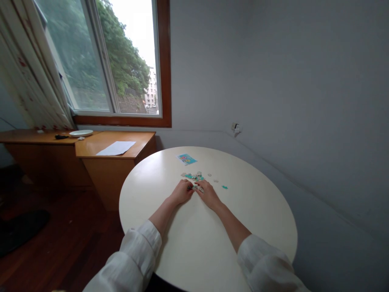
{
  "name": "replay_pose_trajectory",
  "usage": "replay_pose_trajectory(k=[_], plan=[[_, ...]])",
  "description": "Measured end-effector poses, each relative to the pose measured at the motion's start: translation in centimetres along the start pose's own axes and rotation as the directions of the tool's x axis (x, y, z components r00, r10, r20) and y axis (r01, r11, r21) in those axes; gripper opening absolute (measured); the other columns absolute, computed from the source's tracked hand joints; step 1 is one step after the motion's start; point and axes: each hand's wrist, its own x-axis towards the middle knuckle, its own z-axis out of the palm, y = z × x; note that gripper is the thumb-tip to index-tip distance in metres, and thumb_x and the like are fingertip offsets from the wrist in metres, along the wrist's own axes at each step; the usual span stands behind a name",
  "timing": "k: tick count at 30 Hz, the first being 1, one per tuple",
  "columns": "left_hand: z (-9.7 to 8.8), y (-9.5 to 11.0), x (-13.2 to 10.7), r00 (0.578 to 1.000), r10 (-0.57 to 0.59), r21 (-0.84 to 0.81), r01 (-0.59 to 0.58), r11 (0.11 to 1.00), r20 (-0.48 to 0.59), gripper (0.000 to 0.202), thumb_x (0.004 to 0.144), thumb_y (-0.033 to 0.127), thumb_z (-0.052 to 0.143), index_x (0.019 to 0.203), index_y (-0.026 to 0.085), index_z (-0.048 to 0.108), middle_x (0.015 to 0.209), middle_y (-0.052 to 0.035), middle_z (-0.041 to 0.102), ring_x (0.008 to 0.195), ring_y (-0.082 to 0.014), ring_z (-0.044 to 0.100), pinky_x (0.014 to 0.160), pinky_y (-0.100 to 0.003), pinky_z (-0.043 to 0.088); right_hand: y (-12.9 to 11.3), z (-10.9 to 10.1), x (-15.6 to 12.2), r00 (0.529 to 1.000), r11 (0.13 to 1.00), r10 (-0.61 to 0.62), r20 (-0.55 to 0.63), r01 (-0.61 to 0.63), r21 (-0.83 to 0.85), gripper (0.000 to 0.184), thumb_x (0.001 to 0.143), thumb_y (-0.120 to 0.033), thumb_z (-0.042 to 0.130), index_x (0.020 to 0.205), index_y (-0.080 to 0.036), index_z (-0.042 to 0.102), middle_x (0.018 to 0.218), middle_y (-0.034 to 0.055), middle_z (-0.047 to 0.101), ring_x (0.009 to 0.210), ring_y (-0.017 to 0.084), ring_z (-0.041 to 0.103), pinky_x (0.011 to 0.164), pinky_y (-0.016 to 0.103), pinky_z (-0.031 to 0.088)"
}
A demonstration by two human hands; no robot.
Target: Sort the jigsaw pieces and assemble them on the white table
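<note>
Both hands meet near the middle of a round white table (188,243). My left hand (182,192) is closed, its fingers curled against jigsaw puzzle pieces (199,188) that lie between the two hands. From the other side my right hand (208,194) closes its fingertips on the same cluster; exactly which pieces each hand grips is too small to tell. Just beyond the fingers spreads a pile of teal and grey-beige puzzle pieces (194,176). To its right, a single teal piece (225,187) lies apart, with a couple of pale pieces (215,181) nearer the pile.
Toward the table's far edge lies a colourful picture card (187,159). A wooden desk (146,142) stands beyond on the left, bearing a white paper sheet (117,148) and a white plate (81,133). A wall socket (235,127) sits behind the table.
</note>
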Motion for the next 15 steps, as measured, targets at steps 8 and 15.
replay_pose_trajectory(k=[8,15], plan=[[0.4,-0.1,0.1,0.993,-0.065,-0.168,0.048,0.985,-0.094,0.014,0.069,0.011,0.05,0.075,0.014,0.063,0.075,-0.0049,0.06,0.07,-0.0141,0.053,0.068,-0.026,0.043,0.5,0.5,0.4,0.977,0.947,0.123,-0.175,-0.062,0.316,0.031,0.071,-0.022,0.054,0.101,-0.015,0.062,0.097,0.0095,0.062,0.087,0.018,0.058,0.077,0.032,0.048],[0.9,0.2,0.2,0.973,-0.119,-0.374,0.036,0.927,-0.2,0.014,0.068,0.014,0.056,0.08,0.014,0.063,0.075,-0.0036,0.063,0.069,-0.0122,0.055,0.067,-0.024,0.044,1.0,1.1,1.2,0.889,0.521,0.45,-0.085,-0.184,0.833,0.043,0.057,-0.037,0.068,0.093,-0.014,0.064,0.082,0.0072,0.067,0.074,0.019,0.062,0.068,0.033,0.051]])
